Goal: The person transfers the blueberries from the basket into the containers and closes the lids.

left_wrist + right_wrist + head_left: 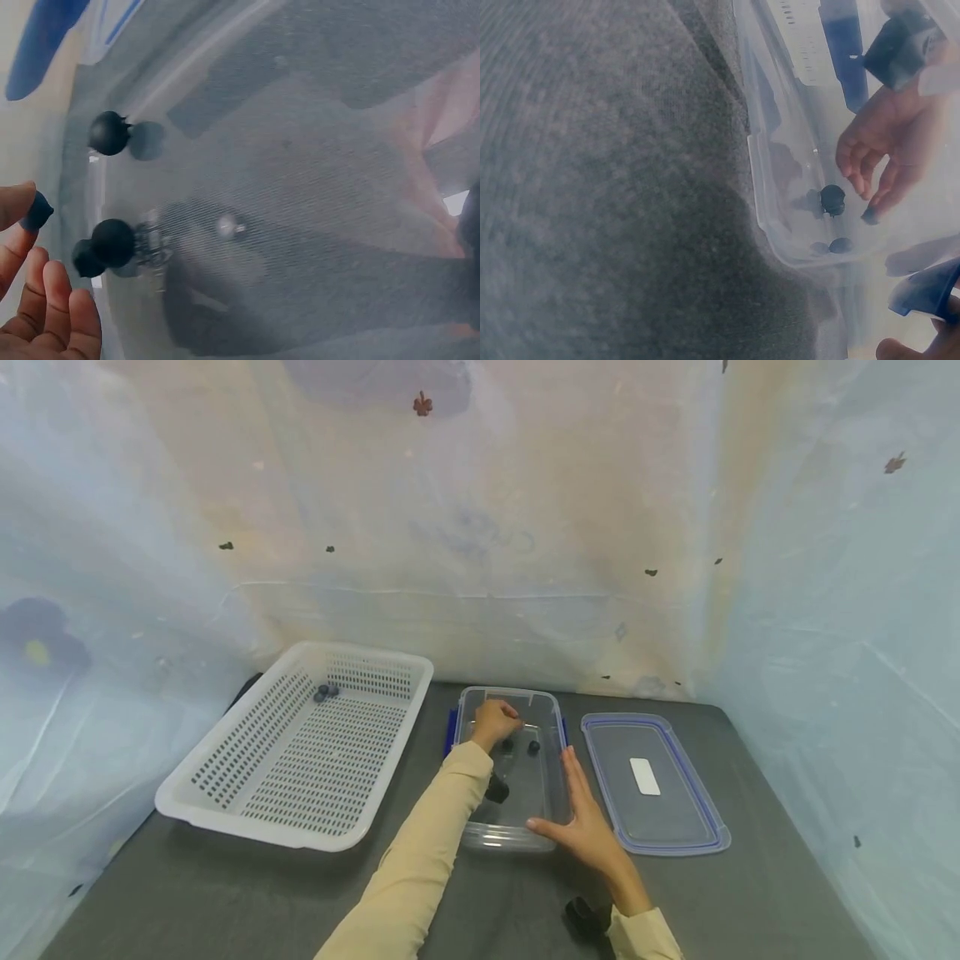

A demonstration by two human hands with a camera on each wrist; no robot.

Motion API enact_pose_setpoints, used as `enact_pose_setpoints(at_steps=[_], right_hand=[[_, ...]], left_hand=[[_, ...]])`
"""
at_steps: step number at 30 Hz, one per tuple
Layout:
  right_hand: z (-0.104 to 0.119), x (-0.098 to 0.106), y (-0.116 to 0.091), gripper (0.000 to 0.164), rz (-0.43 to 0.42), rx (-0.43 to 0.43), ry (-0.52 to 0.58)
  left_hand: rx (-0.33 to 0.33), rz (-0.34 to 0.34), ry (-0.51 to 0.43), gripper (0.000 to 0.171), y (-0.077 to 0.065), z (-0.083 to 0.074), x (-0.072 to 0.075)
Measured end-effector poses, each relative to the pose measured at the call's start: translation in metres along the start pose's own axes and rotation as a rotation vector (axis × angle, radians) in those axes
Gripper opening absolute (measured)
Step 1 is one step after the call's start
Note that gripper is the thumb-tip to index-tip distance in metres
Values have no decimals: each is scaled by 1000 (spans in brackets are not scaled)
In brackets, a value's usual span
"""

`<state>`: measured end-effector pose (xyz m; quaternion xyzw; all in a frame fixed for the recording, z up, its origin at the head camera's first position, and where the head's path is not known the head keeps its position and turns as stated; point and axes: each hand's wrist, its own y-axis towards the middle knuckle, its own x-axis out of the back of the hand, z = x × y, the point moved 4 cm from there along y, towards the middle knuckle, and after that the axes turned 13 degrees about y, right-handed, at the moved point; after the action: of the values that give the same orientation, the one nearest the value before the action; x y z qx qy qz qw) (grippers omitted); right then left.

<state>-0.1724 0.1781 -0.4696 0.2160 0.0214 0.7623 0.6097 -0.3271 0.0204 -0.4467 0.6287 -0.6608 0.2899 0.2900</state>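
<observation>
Inside the clear plastic container (517,793), my left hand (495,722) pinches a blueberry (36,213) between thumb and forefinger. Other blueberries (109,133) lie on the container's floor close by, two of them side by side in the left wrist view. Through the container's wall, the right wrist view shows the left hand (889,142) hanging over a blueberry (832,200). My right hand (588,827) is at the container's right side, thumb spread from straight fingers, beside a blue latch (928,294).
A white slotted basket (405,727) stands on the left, with several blueberries (324,693) at its far end. The container's blue-edged lid (622,810) lies flat on the grey table (757,893) to the right. A patterned plastic curtain (487,527) hangs behind.
</observation>
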Motion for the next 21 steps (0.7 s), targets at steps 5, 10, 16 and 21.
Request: enact_pose_setpoints(at_steps=[5, 10, 16, 21], right_hand=[[1, 0, 0, 114, 0, -13, 5], [-1, 0, 0, 114, -3, -22, 6], [-1, 0, 1, 114, -4, -6, 6], [-1, 0, 0, 114, -5, -13, 9]], left_hand=[[-19, -40, 36, 16, 2, 5, -11], [-110, -111, 82, 19, 30, 34, -46], [-94, -58, 73, 20, 33, 34, -49], [-60, -92, 79, 16, -1, 11, -24]])
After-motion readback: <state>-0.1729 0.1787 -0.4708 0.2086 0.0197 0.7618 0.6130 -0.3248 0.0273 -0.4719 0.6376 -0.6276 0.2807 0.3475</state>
